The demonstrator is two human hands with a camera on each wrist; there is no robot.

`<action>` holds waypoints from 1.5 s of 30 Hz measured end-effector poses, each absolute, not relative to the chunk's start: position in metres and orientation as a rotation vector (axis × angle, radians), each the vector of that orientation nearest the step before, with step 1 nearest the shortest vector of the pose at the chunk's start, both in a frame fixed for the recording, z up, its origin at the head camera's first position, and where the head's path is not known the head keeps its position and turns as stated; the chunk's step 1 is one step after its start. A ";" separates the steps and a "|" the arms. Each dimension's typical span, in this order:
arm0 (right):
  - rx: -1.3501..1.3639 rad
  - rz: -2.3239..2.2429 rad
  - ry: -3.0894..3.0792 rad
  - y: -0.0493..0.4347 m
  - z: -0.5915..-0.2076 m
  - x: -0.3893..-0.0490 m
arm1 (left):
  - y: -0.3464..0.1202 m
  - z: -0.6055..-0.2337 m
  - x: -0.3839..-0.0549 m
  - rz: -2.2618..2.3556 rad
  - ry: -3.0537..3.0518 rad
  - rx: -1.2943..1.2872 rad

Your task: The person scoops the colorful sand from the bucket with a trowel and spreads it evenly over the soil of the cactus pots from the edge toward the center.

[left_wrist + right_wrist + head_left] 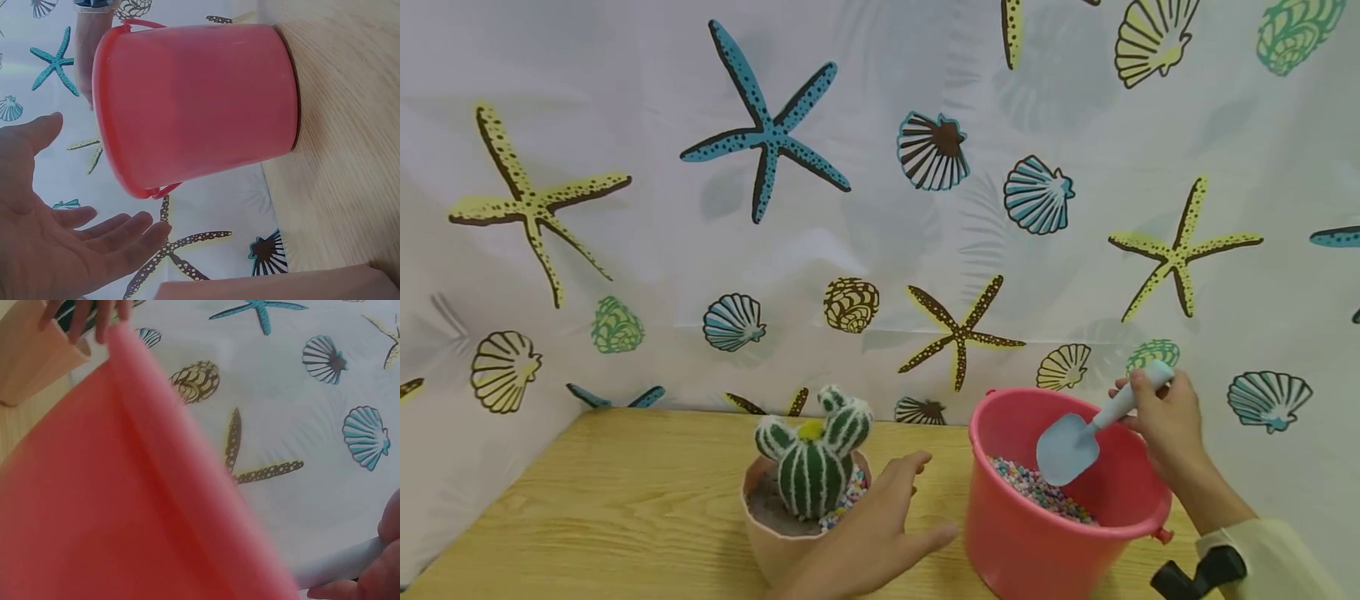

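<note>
Right hand (1168, 421) holds the light blue shovel (1067, 450) by its handle, thumb on one side and fingers curled round the other, with the handle's end poking out above the grip. The shovel slants down to the left, its blade inside the mouth of the pink bucket (1037, 542), over the small coloured beads (1018, 479) lying in there; whether the blade's tip touches them I cannot tell. In the right wrist view the bucket's rim fills much of the picture, and only part of the handle and some fingertips show at the edge.

Left hand (883, 529) is open and holds nothing, its thumb spread well away from the fingers. It hangs in front of the gap between the bucket and the peach-coloured pot (778, 550), covering part of the pot's right side in the head view. The left wrist view shows its fingers apart from the bucket.

The pot stands to the left of the bucket, both upright on the wooden surface (625, 500). In it sits a green and white cactus (811, 483) with a yellow flower (811, 430), greyish soil (769, 504) on the left and more coloured beads (853, 492) on the right. Behind hangs a white cloth (865, 233) printed with starfish and shells.
</note>
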State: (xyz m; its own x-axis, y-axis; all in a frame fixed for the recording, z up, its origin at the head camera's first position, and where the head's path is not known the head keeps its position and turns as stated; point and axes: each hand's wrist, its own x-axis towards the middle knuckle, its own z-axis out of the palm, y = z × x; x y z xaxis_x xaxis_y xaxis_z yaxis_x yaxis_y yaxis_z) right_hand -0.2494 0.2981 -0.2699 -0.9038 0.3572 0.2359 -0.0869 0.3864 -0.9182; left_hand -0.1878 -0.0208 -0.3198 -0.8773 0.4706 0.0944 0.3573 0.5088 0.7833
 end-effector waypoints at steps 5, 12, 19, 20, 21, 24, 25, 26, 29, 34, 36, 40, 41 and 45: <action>-0.208 1.374 -2.333 0.299 -0.277 -0.256 | -0.009 -0.325 -0.197 1.351 2.645 0.772; -0.180 1.211 -2.410 0.296 -0.285 -0.257 | 0.007 -0.333 -0.212 1.341 2.659 0.788; -0.124 1.104 -2.548 0.295 -0.291 -0.254 | 0.021 -0.336 -0.221 1.376 2.649 0.840; -0.126 1.085 -2.564 0.294 -0.291 -0.253 | 0.022 -0.336 -0.222 1.380 2.648 0.849; -0.133 1.057 -2.574 0.294 -0.291 -0.253 | 0.024 -0.336 -0.222 1.382 2.648 0.859; -0.154 0.966 -2.579 0.290 -0.291 -0.250 | 0.030 -0.334 -0.224 1.392 2.654 0.886; -0.156 0.944 -2.577 0.289 -0.290 -0.250 | 0.032 -0.334 -0.225 1.394 2.653 0.891; -0.158 0.930 -2.574 0.288 -0.290 -0.249 | 0.033 -0.333 -0.225 1.395 2.652 0.896; -0.165 0.901 -2.553 0.287 -0.290 -0.248 | 0.040 -0.332 -0.225 1.392 2.639 0.906; -0.191 0.866 -2.524 0.288 -0.291 -0.248 | 0.044 -0.331 -0.226 1.403 2.634 0.933; -0.196 0.864 -2.527 0.288 -0.292 -0.249 | 0.045 -0.332 -0.228 1.411 2.636 0.946; -0.206 0.862 -2.535 0.289 -0.292 -0.251 | 0.046 -0.333 -0.232 1.419 2.625 0.964; -0.203 0.856 -2.534 0.289 -0.291 -0.252 | 0.047 -0.333 -0.232 1.420 2.625 0.963; -0.168 0.850 -2.533 0.286 -0.290 -0.256 | 0.047 -0.332 -0.232 1.406 2.624 0.935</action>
State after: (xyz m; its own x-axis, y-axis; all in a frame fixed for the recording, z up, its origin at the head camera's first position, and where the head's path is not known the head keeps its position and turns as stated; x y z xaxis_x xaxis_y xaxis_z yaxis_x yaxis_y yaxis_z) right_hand -0.2558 0.2862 -0.2898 -0.8867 0.2547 0.3859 -0.0298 0.8014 -0.5973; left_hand -0.2322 0.0467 -0.3322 -0.8201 0.5136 0.2523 0.4945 0.4145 0.7640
